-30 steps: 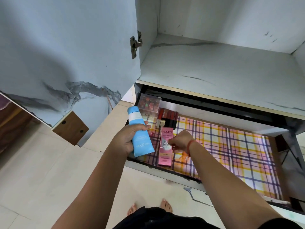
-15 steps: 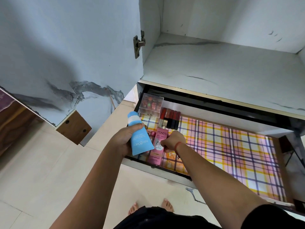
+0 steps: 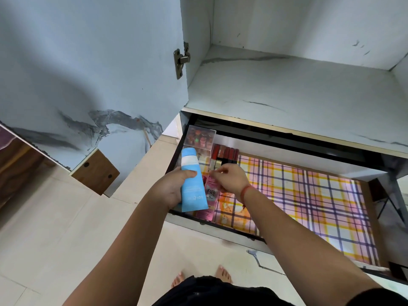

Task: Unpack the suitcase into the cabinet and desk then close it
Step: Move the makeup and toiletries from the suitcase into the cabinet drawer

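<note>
My left hand [image 3: 169,189] grips a light blue tube [image 3: 191,180] with a white band, held upright over the left front corner of the open drawer [image 3: 220,226]. A pink BB cream box [image 3: 209,195] lies lengthwise in the drawer just right of the tube, partly hidden behind it. My right hand [image 3: 231,177], a red thread at its wrist, rests over the box's far end with fingertips pinched on it. The suitcase is out of view.
A clear case of small jars [image 3: 199,138] and a row of dark red lipsticks [image 3: 225,153] stand at the drawer's back left. A plaid liner [image 3: 309,195] covers its floor. Above are the cabinet shelf [image 3: 298,89] and, at left, the swung-out door [image 3: 88,74]. My bare feet [image 3: 223,272] stand below.
My right hand slid from the middle of the pink box to its far end, and the box moved left against the tube. My left hand with the tube stayed in place.
</note>
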